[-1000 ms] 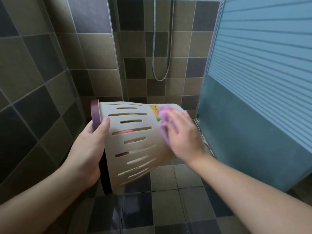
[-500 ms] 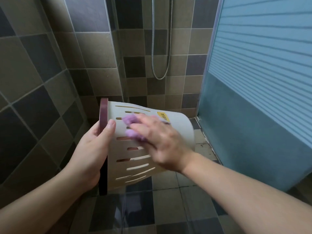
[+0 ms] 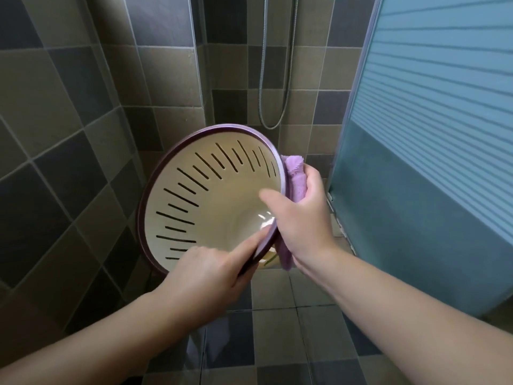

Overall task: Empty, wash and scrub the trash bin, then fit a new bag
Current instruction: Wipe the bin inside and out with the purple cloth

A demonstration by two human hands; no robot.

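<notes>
We held the trash bin point(image 3: 211, 195) in the air over the shower floor point(image 3: 277, 329), its open mouth tipped toward us. Our left hand point(image 3: 205, 276) was closed on the purple rim point(image 3: 166, 168) at about six o'clock; our right hand point(image 3: 302, 218) pinched the rim at three o'clock through a purple cloth point(image 3: 295, 176). The slotted plastic looked light and stiff, probably slick when wet, so the thick rim seemed the surest place for a grip.
</notes>
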